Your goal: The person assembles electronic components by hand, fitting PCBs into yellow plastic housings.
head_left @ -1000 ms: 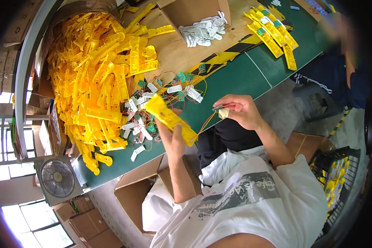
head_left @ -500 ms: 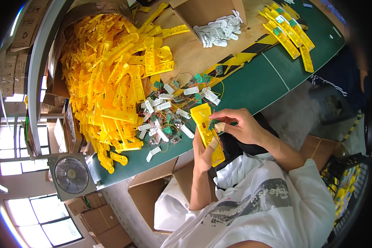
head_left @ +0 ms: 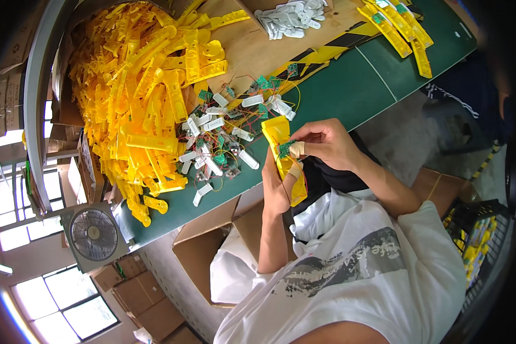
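My left hand (head_left: 276, 186) is closed round a long yellow plastic housing (head_left: 276, 129), held tilted in front of my body just off the bench edge. Between the thumb and fingers of my right hand (head_left: 328, 144) is a small green circuit board (head_left: 285, 149), pinched against the housing's upper half. A thin wire loops down beside the housing. Tape wraps a right-hand fingertip and the left thumb. Just beyond my hands lies a tangle of white plastic modules (head_left: 213, 124) wired to green boards. Whether the board is seated in the housing I cannot tell.
A big heap of yellow housings (head_left: 137, 97) covers the bench's left side. White plastic pieces (head_left: 292, 20) spill from a carton at the back. Several yellow housings with boards (head_left: 397, 26) lie far right. Below the green bench (head_left: 378, 74) stand an open carton (head_left: 195, 258) and a fan (head_left: 93, 234).
My right hand has brought the green board against the housing, and its green face now shows more. The whole view has shifted slightly, so the bench items sit higher and farther left.
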Motion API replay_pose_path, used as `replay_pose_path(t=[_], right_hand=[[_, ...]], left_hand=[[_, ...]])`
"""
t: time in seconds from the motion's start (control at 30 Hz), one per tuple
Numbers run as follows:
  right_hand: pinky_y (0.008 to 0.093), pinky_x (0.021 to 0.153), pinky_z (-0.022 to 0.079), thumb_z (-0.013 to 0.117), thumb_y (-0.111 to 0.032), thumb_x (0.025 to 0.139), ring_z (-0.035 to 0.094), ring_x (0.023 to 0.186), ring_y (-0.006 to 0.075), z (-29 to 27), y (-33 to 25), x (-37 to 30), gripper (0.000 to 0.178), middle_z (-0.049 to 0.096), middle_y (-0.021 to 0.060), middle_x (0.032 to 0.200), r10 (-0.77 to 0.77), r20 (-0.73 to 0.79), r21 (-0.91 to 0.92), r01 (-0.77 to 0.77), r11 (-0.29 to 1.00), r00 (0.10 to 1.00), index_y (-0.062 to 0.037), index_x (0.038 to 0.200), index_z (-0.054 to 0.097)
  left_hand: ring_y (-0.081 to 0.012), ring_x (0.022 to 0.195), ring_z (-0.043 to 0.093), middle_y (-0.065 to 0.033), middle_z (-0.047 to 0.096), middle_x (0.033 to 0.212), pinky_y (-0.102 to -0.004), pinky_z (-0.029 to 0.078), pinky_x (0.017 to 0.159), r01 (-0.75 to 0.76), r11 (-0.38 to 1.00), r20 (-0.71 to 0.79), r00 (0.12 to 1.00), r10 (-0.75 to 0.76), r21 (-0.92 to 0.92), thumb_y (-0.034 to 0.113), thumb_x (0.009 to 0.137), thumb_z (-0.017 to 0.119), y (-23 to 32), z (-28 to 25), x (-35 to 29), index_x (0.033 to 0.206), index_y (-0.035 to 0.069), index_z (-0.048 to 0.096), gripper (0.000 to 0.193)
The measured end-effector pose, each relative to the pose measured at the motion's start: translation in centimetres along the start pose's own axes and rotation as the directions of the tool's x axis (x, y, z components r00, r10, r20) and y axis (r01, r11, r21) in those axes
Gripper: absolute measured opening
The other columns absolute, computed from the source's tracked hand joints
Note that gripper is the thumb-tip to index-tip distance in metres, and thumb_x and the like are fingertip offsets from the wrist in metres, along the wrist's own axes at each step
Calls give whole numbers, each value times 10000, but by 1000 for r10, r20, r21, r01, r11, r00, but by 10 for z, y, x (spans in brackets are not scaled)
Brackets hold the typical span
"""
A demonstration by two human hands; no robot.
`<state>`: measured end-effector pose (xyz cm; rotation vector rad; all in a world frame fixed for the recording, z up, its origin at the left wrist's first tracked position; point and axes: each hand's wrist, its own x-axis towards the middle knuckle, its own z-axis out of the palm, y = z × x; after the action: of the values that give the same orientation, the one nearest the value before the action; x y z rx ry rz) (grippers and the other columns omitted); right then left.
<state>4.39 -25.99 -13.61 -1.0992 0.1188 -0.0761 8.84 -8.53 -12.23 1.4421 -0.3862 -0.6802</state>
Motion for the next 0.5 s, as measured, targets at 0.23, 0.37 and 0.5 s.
replay_pose_path(t=[0.23, 0.37, 0.5], right_hand=[[242, 656, 550, 725, -61, 890, 658, 756, 106, -4, 11, -2, 190, 708, 90, 864, -66, -35, 37, 67, 997, 997, 63, 1032, 708], [240, 636, 534, 730, -50, 883, 647, 730, 96, 1, 12, -1, 190, 712, 94, 863, -54, -81, 23, 56, 998, 995, 68, 1030, 705], [223, 663, 532, 712, -24, 883, 654, 746, 91, 2, 12, -3, 188, 716, 84, 879, -82, -125, -94, 70, 993, 989, 58, 1051, 695]], left_hand=[[-113, 804, 585, -78, 608, 1007, -245, 489, 684, -19, 1000, 46, 999, 19, -3, 62, 891, 545, 1, 4, 1, 1316, -6, 449, 441], [-116, 800, 596, -93, 597, 1036, -239, 497, 657, -9, 997, 59, 998, 14, -77, 53, 898, 528, -1, 4, 1, 1342, -1, 410, 463], [-184, 781, 642, -140, 612, 1081, -300, 527, 651, -4, 1000, 41, 999, 3, 11, 113, 828, 534, -5, 4, 4, 1376, -23, 379, 586]])
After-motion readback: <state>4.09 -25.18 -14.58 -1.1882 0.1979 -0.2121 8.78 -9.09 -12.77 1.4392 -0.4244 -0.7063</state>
